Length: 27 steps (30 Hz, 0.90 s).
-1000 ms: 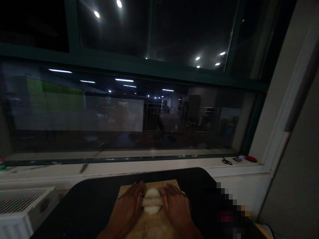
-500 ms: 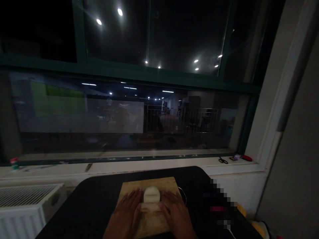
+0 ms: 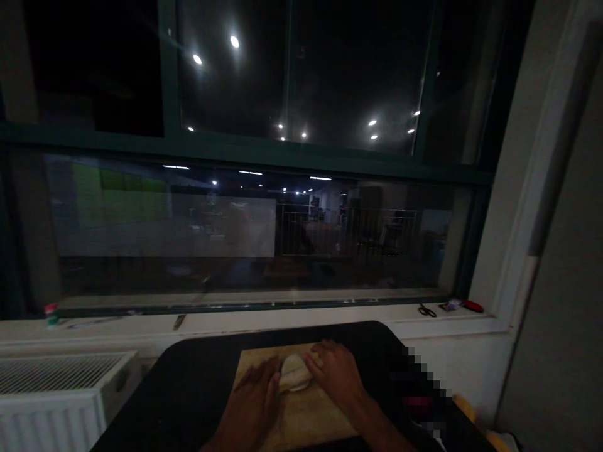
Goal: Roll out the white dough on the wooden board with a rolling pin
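Note:
A pale round of dough [image 3: 293,366] lies on a wooden board [image 3: 308,417], between my two hands. A short rolling pin [image 3: 298,381] lies slantwise over its near side, rising toward the right; both its ends are largely covered by my hands. My left hand [image 3: 254,397] presses on the pin's left end, its fingers long and close together, pointing forward. Farther forward, my right hand [image 3: 338,371] has its fingers bent over the right end, beside the dough's right edge.
The board rests on a black table [image 3: 174,389]. Behind it, the windowsill [image 3: 292,317] carries scissors [image 3: 426,310], a red object [image 3: 472,306] and a small red-capped bottle [image 3: 51,315]. A white radiator [image 3: 56,402] stands at left. A blurred-out patch covers the table's right side.
My right hand has moved forward and its fingers have bent more. The rolling pin has turned from level to slanted, its right end farther away. The view has shifted slightly.

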Each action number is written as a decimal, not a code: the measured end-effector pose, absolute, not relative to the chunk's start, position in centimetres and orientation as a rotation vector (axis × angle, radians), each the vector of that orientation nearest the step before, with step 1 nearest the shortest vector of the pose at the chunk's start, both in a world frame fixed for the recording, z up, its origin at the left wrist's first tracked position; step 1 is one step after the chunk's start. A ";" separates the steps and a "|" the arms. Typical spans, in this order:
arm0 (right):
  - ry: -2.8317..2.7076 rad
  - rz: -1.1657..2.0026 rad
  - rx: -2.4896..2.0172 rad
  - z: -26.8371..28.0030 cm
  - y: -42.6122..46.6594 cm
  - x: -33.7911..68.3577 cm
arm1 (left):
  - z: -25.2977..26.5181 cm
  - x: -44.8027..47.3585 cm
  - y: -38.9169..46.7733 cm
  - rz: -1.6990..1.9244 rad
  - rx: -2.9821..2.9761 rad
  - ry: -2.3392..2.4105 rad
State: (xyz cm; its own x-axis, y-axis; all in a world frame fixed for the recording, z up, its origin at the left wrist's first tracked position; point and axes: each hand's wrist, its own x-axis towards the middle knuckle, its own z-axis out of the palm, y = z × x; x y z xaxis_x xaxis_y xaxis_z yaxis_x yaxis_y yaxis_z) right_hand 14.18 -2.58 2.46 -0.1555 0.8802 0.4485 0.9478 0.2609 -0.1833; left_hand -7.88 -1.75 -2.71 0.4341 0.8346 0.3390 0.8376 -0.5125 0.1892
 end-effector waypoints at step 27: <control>-2.163 -0.234 -1.749 -2.9 6.5 15.7 | -2.2 -6.1 7.5 -0.540 -2.531 -1.722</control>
State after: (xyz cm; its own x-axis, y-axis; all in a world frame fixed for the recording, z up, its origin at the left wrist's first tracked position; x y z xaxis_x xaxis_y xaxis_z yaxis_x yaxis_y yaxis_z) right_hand 15.67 6.52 -2.90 -0.1781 0.9127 0.3677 0.9702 0.2252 -0.0891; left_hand -6.07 7.50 -2.24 0.3262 0.8960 0.3014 0.9077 -0.3859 0.1649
